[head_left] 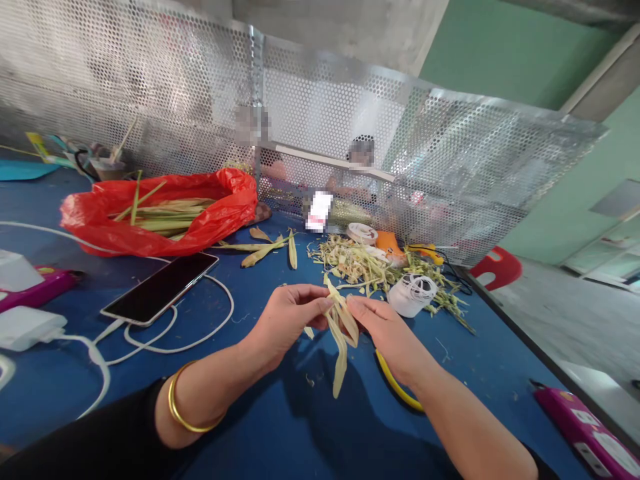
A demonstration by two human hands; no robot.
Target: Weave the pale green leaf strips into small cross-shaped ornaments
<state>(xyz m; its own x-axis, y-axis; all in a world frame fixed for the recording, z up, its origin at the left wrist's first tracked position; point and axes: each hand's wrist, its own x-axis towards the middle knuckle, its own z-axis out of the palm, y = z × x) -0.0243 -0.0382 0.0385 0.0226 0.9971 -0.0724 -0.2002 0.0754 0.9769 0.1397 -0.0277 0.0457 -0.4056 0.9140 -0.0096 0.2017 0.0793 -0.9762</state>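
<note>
My left hand [287, 315] and my right hand [383, 328] meet over the blue table [260, 413], both pinched on a bundle of pale yellow-green leaf strips [341, 328]. The strips cross between my fingertips, and one long end hangs down toward the table. A gold bangle [181, 407] circles my left wrist. Under my right forearm lies a yellow-handled tool [395, 387], partly hidden.
A red plastic bag [165, 210] of green stalks lies at the back left. A phone [160, 288] on white cables sits left of my hands. Leaf scraps [360, 263], a white thread spool [413, 293] and a perforated metal screen [325, 113] lie beyond. A magenta device [587, 427] rests at the right edge.
</note>
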